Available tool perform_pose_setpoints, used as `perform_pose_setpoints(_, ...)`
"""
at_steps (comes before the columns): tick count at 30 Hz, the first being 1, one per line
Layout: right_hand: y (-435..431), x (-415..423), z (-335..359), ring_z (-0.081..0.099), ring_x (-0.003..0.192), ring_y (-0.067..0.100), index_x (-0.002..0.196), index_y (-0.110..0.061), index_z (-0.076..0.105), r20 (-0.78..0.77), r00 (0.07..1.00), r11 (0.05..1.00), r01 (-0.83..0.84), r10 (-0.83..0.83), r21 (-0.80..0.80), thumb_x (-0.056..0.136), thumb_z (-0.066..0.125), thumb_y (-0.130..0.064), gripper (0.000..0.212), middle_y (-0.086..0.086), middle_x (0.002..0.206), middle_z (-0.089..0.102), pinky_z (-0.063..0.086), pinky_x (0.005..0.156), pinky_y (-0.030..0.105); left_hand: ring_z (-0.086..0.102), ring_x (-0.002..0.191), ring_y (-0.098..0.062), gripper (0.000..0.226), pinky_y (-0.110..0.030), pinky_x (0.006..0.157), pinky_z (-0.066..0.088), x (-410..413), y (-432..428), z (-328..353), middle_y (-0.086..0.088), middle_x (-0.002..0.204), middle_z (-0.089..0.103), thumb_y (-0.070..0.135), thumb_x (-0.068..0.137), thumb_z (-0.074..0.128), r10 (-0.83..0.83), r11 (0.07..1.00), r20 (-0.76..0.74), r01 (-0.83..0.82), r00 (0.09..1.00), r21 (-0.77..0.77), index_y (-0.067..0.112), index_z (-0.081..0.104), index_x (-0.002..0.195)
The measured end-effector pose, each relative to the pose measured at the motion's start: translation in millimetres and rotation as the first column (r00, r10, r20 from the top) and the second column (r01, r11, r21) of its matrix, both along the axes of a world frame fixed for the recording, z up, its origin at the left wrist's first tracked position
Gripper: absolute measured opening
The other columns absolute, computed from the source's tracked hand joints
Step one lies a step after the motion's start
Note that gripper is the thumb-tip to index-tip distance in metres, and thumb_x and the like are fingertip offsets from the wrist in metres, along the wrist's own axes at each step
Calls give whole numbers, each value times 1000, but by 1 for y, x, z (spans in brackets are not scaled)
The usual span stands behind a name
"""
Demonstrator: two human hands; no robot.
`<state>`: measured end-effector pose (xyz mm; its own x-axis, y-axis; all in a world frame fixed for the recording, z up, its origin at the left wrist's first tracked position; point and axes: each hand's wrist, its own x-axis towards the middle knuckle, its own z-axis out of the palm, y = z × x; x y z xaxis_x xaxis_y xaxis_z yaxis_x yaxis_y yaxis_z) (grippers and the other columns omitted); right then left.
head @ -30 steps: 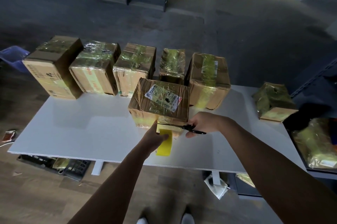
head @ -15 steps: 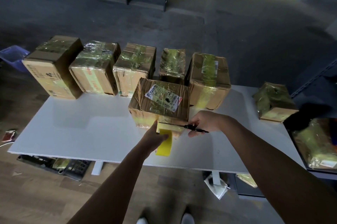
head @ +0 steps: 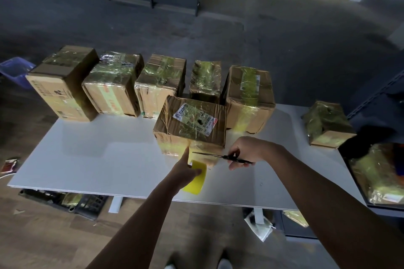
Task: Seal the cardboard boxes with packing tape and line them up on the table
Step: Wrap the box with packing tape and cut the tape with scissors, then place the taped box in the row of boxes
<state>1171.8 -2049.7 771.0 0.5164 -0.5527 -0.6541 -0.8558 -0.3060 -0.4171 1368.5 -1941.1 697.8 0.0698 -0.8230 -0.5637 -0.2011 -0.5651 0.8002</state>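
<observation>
L hand (head: 185, 173) grips the roll (head: 196, 178), forefinger straight & pressing tape onto the front of the box (head: 190, 122). R hand (head: 247, 150) is curled thru the scissors (head: 225, 156), blades a little apart, tips pointing to 9 o'clock, just beside that forefinger. Main risk, as I judge it: the tips nick the finger, since they sit nearly touching. Next: if the strip goes slack the blades may fold it rather than cut, & the sticky end could curl back on itself or onto the roll. Can't tell if the strip is taut, too dim. A cut too near the box would leave a short tail that may lift off the crumpled front face. The box sits at 12 o'clock of the hands, near the front-middle of the table (head: 98, 159), not yet in line. The row (head: 113, 82) of 5 taped boxes runs along the back edge from 10 to 1 o'clock, packed close w/ no slot visible. Its last one, at 1 o'clock, is just beside the box's far R corner & would likely catch if the box is slid that way. Bare space lies at 2 o'clock, before the end box (head: 328, 124). Off the table: parcel (head: 380, 172) at 3 o'clock, crate (head: 65, 198) below at 8, bin (head: 15, 69) at 10.
</observation>
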Motion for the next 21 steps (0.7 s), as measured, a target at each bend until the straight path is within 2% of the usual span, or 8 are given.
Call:
perform_pose_setpoints(3, 2, -8, -5, 54, 52, 6, 91, -23, 70, 14, 998, 998, 54, -55, 36, 78, 77, -37, 21, -6, 62, 63, 45, 57, 21, 52, 113, -26, 87, -30, 89, 43, -3, 3, -3, -19, 139, 49, 10, 90, 65, 5, 1000, 38, -5, 999, 10, 18, 7, 154)
perform_pose_setpoints(5, 4, -16, -10, 58, 57, 6, 92, -27, 69, -3, 999, 999, 51, -51, 14, 75, 78, -43, 25, -5, 71, 67, 46, 60, 22, 55, 107, -26, 74, -31, 87, 44, -4, 4, -5, -18, 131, 54, 12, 90, 66, 18, 999, 57, -20, 998, 30, 8, 24, 150)
perform_pose_setpoints(8, 9, -31, -16, 62, 74, 10, 94, -31, 67, -38, 996, 997, 77, -77, -26, 74, 76, -49, 28, -6, 85, 68, 46, 67, 24, 56, 91, -24, 44, -31, 78, 45, -6, 6, -8, -17, 111, 62, 15, 89, 67, -10, 998, 103, 4, 995, 61, -4, 52, 125)
perform_pose_setpoints(10, 17, -42, -17, 62, 81, 11, 101, -27, 67, -42, 992, 993, 117, -118, -28, 76, 76, -48, 33, -6, 90, 67, 46, 69, 24, 55, 86, -22, 32, -28, 69, 43, -9, 8, -10, -16, 103, 63, 15, 90, 65, -12, 997, 83, 5, 996, 77, -4, 57, 114)
perform_pose_setpoints(13, 29, -61, -21, 61, 76, 8, 105, -23, 66, -20, 972, 973, 232, -232, -3, 80, 73, -44, 33, -8, 84, 65, 44, 66, 21, 52, 77, -19, 4, -28, 64, 38, -21, 9, -10, -13, 91, 59, 8, 93, 56, 36, 996, -19, -34, 999, 84, 5, 58, 93)
perform_pose_setpoints(16, 36, -83, -34, 59, 80, 10, 106, -20, 67, -47, 940, 941, 336, -338, -45, 80, 73, -47, 38, -7, 87, 63, 42, 68, 23, 54, 74, -20, 9, -26, 62, 39, -40, 6, -11, -11, 85, 61, 11, 92, 59, 27, 997, -137, -17, 990, 75, 12, 58, 83)
perform_pose_setpoints(18, 37, -97, -46, 56, 89, 15, 106, -17, 65, -107, 922, 923, 356, -372, -144, 80, 70, -50, 42, -1, 98, 62, 41, 72, 26, 59, 77, -17, 12, -25, 63, 44, -56, 2, -12, -7, 85, 65, 11, 84, 70, -29, 999, -129, 34, 991, 41, 15, 59, 87)
perform_pose_setpoints(21, 34, -113, -68, 55, 88, 19, 100, -12, 62, -152, 889, 889, 391, -432, -240, 80, 68, -49, 43, 5, 99, 61, 43, 72, 28, 61, 83, -16, 36, -26, 67, 48, -81, -10, -13, -6, 91, 66, 8, 69, 79, -57, 998, -91, 59, 994, 23, 13, 60, 99)
